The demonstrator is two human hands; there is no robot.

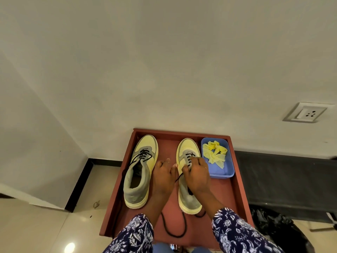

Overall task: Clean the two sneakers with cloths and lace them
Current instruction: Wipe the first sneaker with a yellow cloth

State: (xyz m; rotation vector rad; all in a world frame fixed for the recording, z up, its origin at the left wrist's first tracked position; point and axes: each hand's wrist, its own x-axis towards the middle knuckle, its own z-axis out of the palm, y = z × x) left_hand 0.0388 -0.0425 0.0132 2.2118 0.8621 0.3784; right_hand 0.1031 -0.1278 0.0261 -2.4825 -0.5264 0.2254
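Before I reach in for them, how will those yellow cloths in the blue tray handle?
The yellow cloths lie crumpled in the blue tray, so probably floppy and light. They look tangled together, so one pinch may lift several. The shallow tray might slide.

A single head-worn wide-angle camera is looking forward and steeply down, sitting close above a red tray (pixel 237 179) whose far edge is meeting the wall (pixel 164 61). The wall is filling the upper half of the view, bending with the lens. The person's sleeves (pixel 237 232) are entering from the bottom edge. No second view is sharing the scene.
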